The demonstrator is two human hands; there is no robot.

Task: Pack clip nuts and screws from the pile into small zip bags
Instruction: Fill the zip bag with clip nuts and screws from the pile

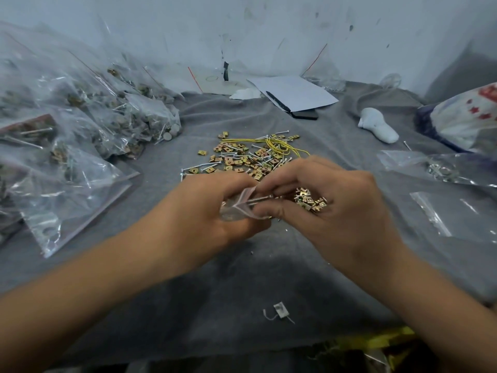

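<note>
Grey cloth surface (242, 278), pile (250, 157) at centre-far. Left hand (215, 205) pinches small zip bag (236, 211) open; right hand (336, 208) feeds screws (258, 201) in — clip nuts (310, 200) cupped in its curled fingers. Risk: nuts spill if the palm tilts, or screw tips snag the bag mouth.

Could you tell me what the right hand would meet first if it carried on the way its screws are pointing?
The right hand points its screws leftward at the small zip bag in the left hand; it would probably meet that bag's open mouth first.
</note>
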